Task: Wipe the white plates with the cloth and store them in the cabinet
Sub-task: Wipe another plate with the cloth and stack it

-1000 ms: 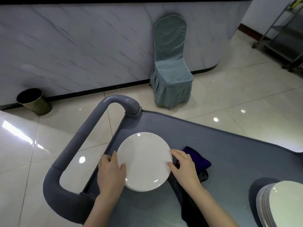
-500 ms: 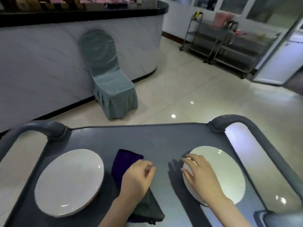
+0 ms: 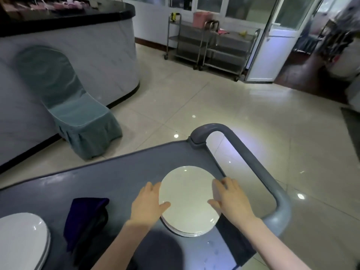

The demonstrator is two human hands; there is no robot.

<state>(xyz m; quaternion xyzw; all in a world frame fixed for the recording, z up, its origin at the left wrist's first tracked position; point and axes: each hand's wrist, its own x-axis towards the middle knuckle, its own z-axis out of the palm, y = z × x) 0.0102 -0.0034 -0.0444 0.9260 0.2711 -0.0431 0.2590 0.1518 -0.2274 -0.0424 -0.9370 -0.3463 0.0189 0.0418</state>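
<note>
With both palms set at opposite edges of the plate stack [image 3: 188, 199], looks like a two-sided lift in the making. Left hand [image 3: 149, 204] flat at the left rim, fingers spread, thumb lying on the top plate; right hand [image 3: 230, 200] the same at the right rim. Neither closed on anything yet, just touching. Stack resting on the cart [image 3: 120, 178], near its handle [image 3: 253, 162]. Dark cloth [image 3: 85, 217] lying loose to the left, apart from both hands. Second stack [image 3: 21, 240] at the far left, likely kept separate.
</note>
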